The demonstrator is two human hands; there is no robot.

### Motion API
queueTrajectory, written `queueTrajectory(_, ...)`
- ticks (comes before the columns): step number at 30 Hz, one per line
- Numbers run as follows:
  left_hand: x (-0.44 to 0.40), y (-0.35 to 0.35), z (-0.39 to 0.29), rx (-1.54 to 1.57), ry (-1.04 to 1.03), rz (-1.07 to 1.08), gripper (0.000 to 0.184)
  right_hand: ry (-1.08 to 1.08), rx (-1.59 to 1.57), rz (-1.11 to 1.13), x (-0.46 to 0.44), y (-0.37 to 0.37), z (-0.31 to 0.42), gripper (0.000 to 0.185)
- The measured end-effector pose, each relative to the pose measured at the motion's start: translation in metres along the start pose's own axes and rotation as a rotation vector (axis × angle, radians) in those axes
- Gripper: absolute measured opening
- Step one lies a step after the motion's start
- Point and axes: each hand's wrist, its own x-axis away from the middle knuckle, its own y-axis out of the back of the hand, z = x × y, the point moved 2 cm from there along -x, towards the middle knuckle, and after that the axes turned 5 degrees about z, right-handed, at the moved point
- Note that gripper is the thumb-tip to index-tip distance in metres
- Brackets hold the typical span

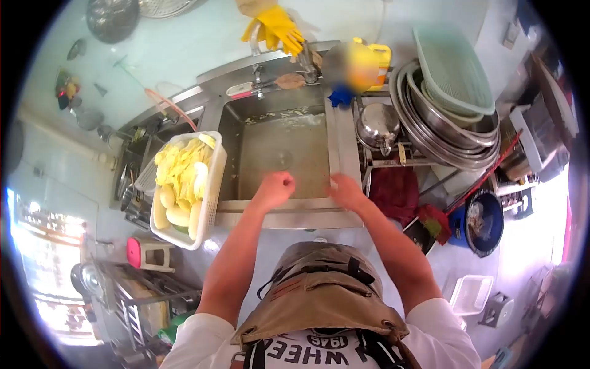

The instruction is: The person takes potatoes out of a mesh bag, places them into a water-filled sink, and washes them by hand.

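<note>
Both hands are over the front part of a steel sink [276, 144] that holds cloudy water with pale scraps near its back wall. My left hand [275, 189] is curled with its fingers pressed together; what it holds, if anything, is too small to tell. Near the sink's right front corner is my right hand [346, 190], its fingers bent and partly hidden, their grip unclear. To the left of the sink stands a white plastic basket [212, 184] with yellow sliced pieces [184, 163] and several whole peeled pale vegetables [177, 216].
Yellow gloves [276, 31] hang over the faucet [258, 75]. Right of the sink are a steel pot [378, 125], stacked metal bowls [424, 132] and a green basket [455, 71]. A blue bin [458, 226] and a pink-topped stool [134, 253] stand on the floor.
</note>
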Motion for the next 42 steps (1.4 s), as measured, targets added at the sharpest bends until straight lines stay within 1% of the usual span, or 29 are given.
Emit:
queueTrajectory(1, -0.003, 0.001, 0.005, -0.29, -0.005, -0.05, 0.022, 0.052, 0.576, 0.031, 0.003, -0.003, 0.004, 0.036)
queueTrajectory(3, 0.006, 0.006, -0.004, -0.057, -0.03, -0.166, 0.02, -0.01, -0.284, 0.15, 0.02, -0.006, 0.023, 0.035)
queueTrajectory(5, 0.018, 0.016, -0.009, 0.04, -0.082, -0.275, 0.023, 0.1, -0.297, 0.112, 0.046, -0.002, 0.052, 0.034)
queueTrajectory(6, 0.018, 0.013, -0.002, 0.11, -0.061, -0.284, 0.025, 0.201, -0.371, 0.103, 0.055, 0.0, 0.068, 0.034)
queueTrajectory(7, 0.009, 0.014, 0.011, 0.176, -0.058, -0.274, 0.027, 0.174, -0.542, 0.137, 0.062, 0.002, 0.09, 0.035)
queueTrajectory(10, -0.012, 0.004, 0.027, 0.376, 0.132, -0.02, 0.033, -0.02, -0.769, 0.098, 0.046, 0.004, 0.063, 0.033)
queueTrajectory(11, -0.017, -0.003, 0.025, 0.393, 0.092, -0.042, 0.034, -0.069, -0.398, -0.089, 0.038, 0.002, 0.048, 0.033)
queueTrajectory(14, -0.025, -0.01, 0.032, 0.44, -0.01, -0.072, 0.036, -0.01, -0.594, -0.17, 0.055, -0.004, 0.062, 0.033)
queueTrajectory(15, -0.028, -0.011, 0.035, 0.468, -0.05, -0.046, 0.035, 0.029, -0.753, -0.053, 0.065, -0.002, 0.079, 0.033)
queueTrajectory(16, -0.031, -0.013, 0.036, 0.496, -0.093, -0.018, 0.034, 0.071, -0.839, -0.004, 0.072, 0.0, 0.09, 0.033)
queueTrajectory(18, -0.04, -0.013, 0.039, 0.615, -0.05, -0.012, 0.031, 0.172, -1.003, 0.115, 0.072, 0.0, 0.105, 0.032)
queueTrajectory(19, -0.043, -0.013, 0.044, 0.677, -0.019, -0.018, 0.03, 0.124, -0.982, 0.05, 0.063, -0.001, 0.089, 0.036)
queueTrajectory(22, -0.072, -0.043, 0.084, -0.449, -0.023, 0.319, 0.027, -0.181, 0.052, -0.237, 0.062, -0.005, 0.058, 0.034)
queueTrajectory(23, -0.069, -0.025, 0.079, -0.259, -0.022, 0.271, 0.028, -0.135, -0.401, -0.264, 0.071, -0.011, 0.075, 0.03)
queueTrajectory(25, -0.055, -0.012, 0.052, 0.136, -0.067, 0.25, 0.029, -0.09, -0.78, -0.015, 0.087, -0.012, 0.081, 0.026)
queueTrajectory(26, -0.076, -0.039, 0.066, 0.184, -0.246, 0.14, 0.031, -0.046, -0.97, 0.03, 0.109, -0.002, 0.083, 0.025)
queueTrajectory(27, -0.055, -0.016, 0.043, -0.031, 0.01, 0.14, 0.031, -0.096, -0.722, -0.164, 0.117, 0.006, 0.066, 0.024)
queueTrajectory(28, -0.046, -0.001, 0.008, -0.378, 0.173, 0.268, 0.035, -0.179, -0.471, -0.34, 0.116, 0.009, 0.03, 0.023)
queueTrajectory(29, -0.06, -0.03, 0.042, -0.418, -0.078, -0.048, 0.026, -0.056, 0.164, -0.523, 0.126, 0.014, -0.007, 0.021)
queueTrajectory(30, -0.055, -0.03, 0.03, -0.244, -0.14, -0.167, 0.029, -0.088, 0.132, -0.56, 0.134, 0.016, -0.019, 0.021)
queueTrajectory(31, -0.047, -0.034, 0.016, -0.076, -0.145, -0.259, 0.029, -0.191, -0.275, -0.532, 0.145, 0.012, -0.038, 0.021)
queueTrajectory(32, -0.035, -0.036, -0.004, -0.07, -0.154, -0.193, 0.027, -0.245, -0.691, -0.475, 0.15, 0.009, -0.057, 0.021)
queueTrajectory(33, -0.024, -0.038, -0.021, -0.072, -0.15, -0.146, 0.024, -0.301, -0.731, -0.433, 0.161, 0.006, -0.074, 0.022)
queueTrajectory(35, 0.001, -0.056, -0.062, 0.286, -0.189, 0.003, 0.018, -0.399, -0.794, -0.338, 0.172, -0.007, -0.11, 0.023)
queueTrajectory(36, 0.009, -0.079, -0.08, 0.366, -0.158, 0.186, 0.017, -0.448, -0.814, -0.299, 0.183, -0.009, -0.132, 0.024)
queueTrajectory(37, 0.018, -0.102, -0.099, 0.44, -0.115, 0.373, 0.016, -0.551, -0.935, -0.29, 0.197, -0.003, -0.141, 0.021)
queueTrajectory(39, 0.024, -0.147, -0.143, 0.521, -0.061, 0.747, 0.017, -0.309, -0.326, -0.233, 0.218, 0.013, -0.173, 0.02)
queueTrajectory(41, 0.023, -0.213, -0.169, 0.62, -0.11, 0.814, 0.022, 0.011, 0.218, -0.248, 0.238, 0.024, -0.227, 0.02)
queueTrajectory(42, 0.022, -0.243, -0.18, 0.513, -0.122, 0.814, 0.028, -0.131, -0.19, -0.344, 0.247, 0.032, -0.258, 0.019)
